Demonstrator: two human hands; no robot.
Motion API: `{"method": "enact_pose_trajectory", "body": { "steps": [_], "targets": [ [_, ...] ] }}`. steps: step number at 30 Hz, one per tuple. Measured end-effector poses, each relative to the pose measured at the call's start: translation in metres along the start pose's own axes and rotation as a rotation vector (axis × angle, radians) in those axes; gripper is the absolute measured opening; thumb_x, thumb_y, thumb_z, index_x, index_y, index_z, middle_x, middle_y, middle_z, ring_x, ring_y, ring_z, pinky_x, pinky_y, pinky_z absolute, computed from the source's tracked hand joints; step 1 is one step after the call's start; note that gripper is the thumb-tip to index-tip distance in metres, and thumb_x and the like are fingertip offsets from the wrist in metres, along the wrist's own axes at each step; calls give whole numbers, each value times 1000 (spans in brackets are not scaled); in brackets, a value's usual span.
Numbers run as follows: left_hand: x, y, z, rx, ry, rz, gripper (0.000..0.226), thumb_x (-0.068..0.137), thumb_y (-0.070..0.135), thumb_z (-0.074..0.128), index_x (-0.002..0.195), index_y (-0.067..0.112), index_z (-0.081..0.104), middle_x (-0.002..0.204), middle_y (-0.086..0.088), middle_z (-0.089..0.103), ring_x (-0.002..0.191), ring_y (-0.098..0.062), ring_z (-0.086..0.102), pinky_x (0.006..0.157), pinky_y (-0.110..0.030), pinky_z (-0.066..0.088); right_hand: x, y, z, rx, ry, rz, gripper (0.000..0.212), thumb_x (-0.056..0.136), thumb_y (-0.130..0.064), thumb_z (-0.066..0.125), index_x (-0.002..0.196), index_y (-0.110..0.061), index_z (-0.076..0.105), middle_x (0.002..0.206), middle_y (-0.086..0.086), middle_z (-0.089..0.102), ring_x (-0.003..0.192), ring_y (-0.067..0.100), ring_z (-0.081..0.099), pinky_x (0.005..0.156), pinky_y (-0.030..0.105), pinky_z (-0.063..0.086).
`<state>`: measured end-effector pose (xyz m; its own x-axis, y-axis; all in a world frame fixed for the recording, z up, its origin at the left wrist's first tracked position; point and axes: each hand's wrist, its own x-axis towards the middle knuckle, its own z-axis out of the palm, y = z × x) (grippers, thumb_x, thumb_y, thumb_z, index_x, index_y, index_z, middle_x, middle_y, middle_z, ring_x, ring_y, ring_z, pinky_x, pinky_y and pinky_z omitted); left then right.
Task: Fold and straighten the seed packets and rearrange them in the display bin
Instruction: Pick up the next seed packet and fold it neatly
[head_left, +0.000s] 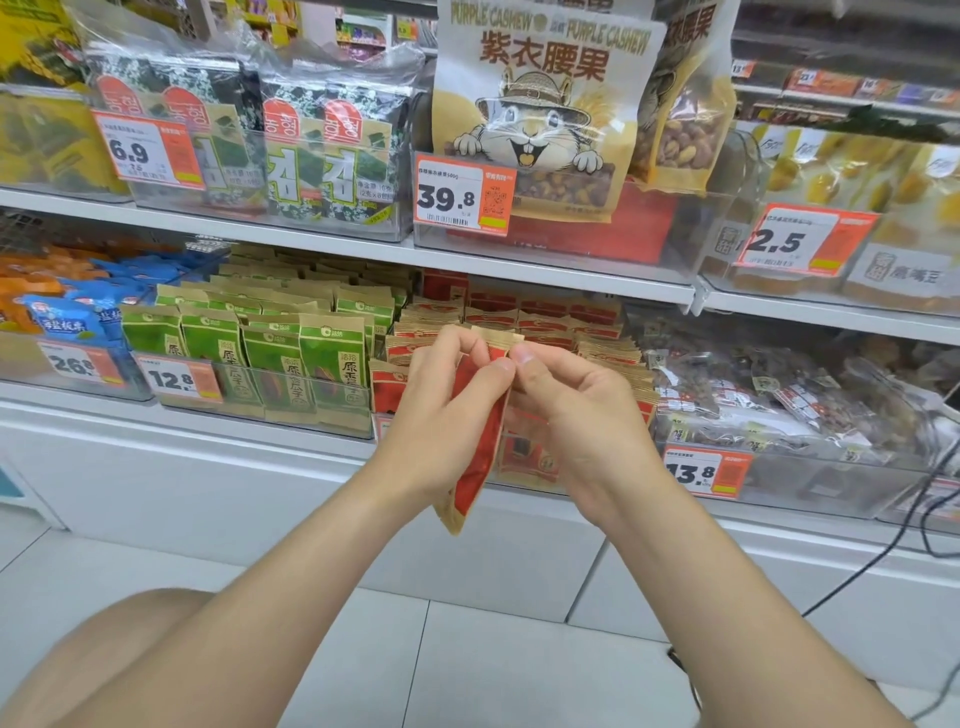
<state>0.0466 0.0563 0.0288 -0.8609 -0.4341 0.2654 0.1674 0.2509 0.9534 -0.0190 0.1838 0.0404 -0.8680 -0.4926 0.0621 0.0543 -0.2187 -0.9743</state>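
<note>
Kraft paper with a glossy red face: one seed packet (478, 457) hangs in the air just in front of the display bin (530, 467), held between both hands. The left hand (447, 415) has thumb and forefinger curled, pinching the left of the top edge. The right hand (571, 410) pinches the same edge at its right. The packet is turned nearly edge-on, with its tan bottom corner lowest. Matching red packets (545, 317) stand in overlapping rows in the clear plastic bin.

Shop aisle, white shelving (311, 243), even overhead light
Pale tiled floor (493, 649) below; white base panel (208, 493) along the bottom; orange price tags (462, 195) on clear bins; black cable (821, 603) trailing right.
</note>
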Motion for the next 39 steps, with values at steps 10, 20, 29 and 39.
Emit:
{"method": "enact_pose_trajectory", "body": {
  "steps": [10,20,29,39],
  "targets": [
    [-3,1,-4,-76,-83,-49,27,105,50,44,98,28,59,111,-5,62,100,-16,58,85,-36,43,0,0,0,-33,-12,-38,22,104,-20,70,119,-7,78,111,14,81,109,35,78,100,56,61],
    [-5,3,-5,13,-2,2,18,99,44,72,95,32,58,122,-2,52,116,-17,57,94,-33,50,0,-6,0,-160,-4,-120,14,100,-23,76,102,-12,84,101,6,83,101,24,80,89,44,66],
    [2,2,-9,-57,200,-106,15,111,31,55,125,30,60,109,5,78,95,-11,77,86,-42,63,8,-2,1,-306,177,-195,12,102,-21,74,95,-16,82,85,6,82,82,28,81,82,56,66],
    [2,6,-17,-396,114,-284,34,107,41,62,109,10,78,102,-13,82,84,-23,78,71,-34,61,9,3,0,-352,101,55,22,114,-24,54,113,-15,74,90,2,83,76,16,80,61,37,65]
  ]
}}
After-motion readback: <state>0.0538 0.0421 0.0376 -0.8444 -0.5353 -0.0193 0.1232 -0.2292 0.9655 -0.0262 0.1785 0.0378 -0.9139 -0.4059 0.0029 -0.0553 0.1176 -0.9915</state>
